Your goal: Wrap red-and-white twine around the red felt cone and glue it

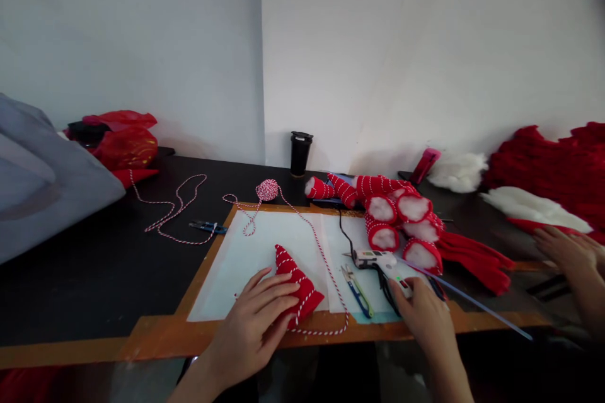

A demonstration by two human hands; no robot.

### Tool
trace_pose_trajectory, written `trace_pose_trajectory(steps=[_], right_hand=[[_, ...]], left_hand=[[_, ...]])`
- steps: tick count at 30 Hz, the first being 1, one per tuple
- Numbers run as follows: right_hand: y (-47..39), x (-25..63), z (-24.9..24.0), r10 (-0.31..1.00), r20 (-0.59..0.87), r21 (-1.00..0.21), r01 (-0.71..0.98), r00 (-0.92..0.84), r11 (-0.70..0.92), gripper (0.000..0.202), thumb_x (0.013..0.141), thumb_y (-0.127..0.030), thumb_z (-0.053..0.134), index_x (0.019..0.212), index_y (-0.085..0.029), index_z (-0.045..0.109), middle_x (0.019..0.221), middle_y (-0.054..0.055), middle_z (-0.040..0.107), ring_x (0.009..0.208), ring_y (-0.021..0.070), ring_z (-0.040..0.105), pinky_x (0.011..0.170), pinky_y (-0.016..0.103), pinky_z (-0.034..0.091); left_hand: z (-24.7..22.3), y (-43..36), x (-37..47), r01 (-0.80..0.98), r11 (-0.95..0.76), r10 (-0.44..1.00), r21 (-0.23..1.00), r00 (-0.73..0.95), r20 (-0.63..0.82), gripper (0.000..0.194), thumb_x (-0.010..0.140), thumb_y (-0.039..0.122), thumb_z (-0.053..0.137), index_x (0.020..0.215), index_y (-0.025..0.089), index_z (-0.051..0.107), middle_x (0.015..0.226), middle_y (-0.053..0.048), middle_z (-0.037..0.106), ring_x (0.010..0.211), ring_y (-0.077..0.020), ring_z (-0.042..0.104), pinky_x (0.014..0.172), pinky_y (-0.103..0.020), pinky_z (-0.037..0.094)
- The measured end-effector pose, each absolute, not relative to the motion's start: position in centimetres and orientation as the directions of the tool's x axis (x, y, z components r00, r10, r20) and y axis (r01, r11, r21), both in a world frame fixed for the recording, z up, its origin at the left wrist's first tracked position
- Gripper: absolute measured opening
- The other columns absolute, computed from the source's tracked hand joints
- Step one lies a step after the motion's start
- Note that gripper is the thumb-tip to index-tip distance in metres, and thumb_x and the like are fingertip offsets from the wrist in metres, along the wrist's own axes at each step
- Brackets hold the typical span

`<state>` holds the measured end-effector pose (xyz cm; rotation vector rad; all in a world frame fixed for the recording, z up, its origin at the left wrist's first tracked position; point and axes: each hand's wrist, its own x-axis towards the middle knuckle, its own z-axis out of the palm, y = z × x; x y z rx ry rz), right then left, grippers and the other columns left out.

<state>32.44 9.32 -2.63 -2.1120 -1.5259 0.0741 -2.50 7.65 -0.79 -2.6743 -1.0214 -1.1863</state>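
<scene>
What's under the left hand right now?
The left hand rests on a red felt cone wound with red-and-white cord, lying on the white mat. The cone's base is covered.

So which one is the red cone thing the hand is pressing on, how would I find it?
Look at the white sheet taped on the dark table. Near its front edge, the left hand presses on a small red cone wound with red-and-white string. Unlike the pile of stuffed cones further right, it lies alone, and a string runs from it back to a small ball.

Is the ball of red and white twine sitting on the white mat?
No, the ball of twine sits on the dark table, just past the white mat.
</scene>
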Motion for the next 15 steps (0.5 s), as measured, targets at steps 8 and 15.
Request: trace_pose_trajectory(steps=[8, 15], right_hand=[[8.0, 33.5, -3.4, 0.890, 0.255, -0.730, 0.678, 0.379, -0.079, 0.052, 0.089, -0.063, 0.045, 0.105, -0.016, 0.060, 0.068, 0.001, 0.058, 0.058, 0.0192, 0.052, 0.057, 0.030, 0.043], [1.6, 30.1, -1.5, 0.928, -0.035, -0.939, -0.330, 0.371, 0.097, 0.043, 0.065, -0.047, 0.088, 0.096, -0.025, 0.067, 0.071, -0.002, 0.065, 0.064, 0.0137, 0.060, 0.061, 0.023, 0.052]], left_hand=[[-0.5, 8.1, -1.4, 0.581, -0.753, 0.613, 0.309, 0.446, 0.652, 0.030, 0.092, 0.003, 0.054, 0.114, 0.022, 0.061, 0.103, -0.003, 0.075, 0.113, -0.0216, 0.064, 0.112, -0.052, 0.039], [-0.7, 8.6, -0.3, 0.559, -0.741, 0.635, 0.372, 0.404, 0.658, 0.026, 0.092, 0.005, 0.054, 0.112, 0.021, 0.060, 0.098, -0.002, 0.073, 0.111, -0.0221, 0.062, 0.113, -0.052, 0.034]])
